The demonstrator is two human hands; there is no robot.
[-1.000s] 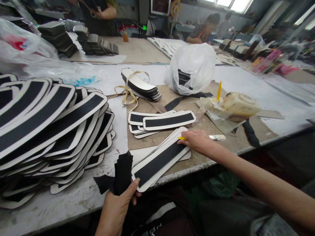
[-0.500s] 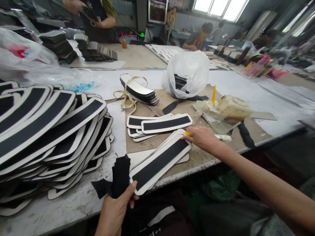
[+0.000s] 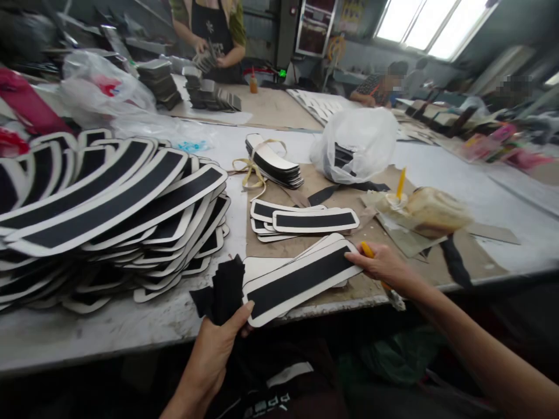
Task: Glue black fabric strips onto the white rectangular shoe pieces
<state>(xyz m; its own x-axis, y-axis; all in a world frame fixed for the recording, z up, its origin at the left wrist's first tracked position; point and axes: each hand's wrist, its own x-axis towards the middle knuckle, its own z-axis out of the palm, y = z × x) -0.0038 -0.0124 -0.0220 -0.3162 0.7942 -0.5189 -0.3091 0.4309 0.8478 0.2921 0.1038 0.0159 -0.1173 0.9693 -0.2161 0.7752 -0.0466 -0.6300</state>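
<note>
A curved white panel (image 3: 268, 311) with a black strip (image 3: 301, 279) along its middle lies slanted at the table's front edge. My left hand (image 3: 216, 343) pinches its near-left end, thumb on top and fingers underneath. At the far-right end, the fingertips of my right hand (image 3: 384, 267) touch the black strip. That hand is closed round a yellow-handled brush (image 3: 367, 250), whose pale, crusted end (image 3: 395, 299) sticks out below the palm. More white panels (image 3: 266, 266) lie underneath. Black fabric strips (image 3: 227, 288) are bunched beside my left hand.
A large pile of similar panels (image 3: 109, 201) fills the left side. Behind my hands lie a few finished-looking panels (image 3: 317, 221), a ribbon-tied stack (image 3: 275, 163) and a plastic bag (image 3: 362, 142). A stained glue container (image 3: 437, 212) stands right. A co-worker (image 3: 213, 41) handles pieces across the table.
The view has swung left. The panel lies at a flatter angle, and the right fingertips have shifted along its far end. The brush has tilted, its pale end now pointing down toward me.
</note>
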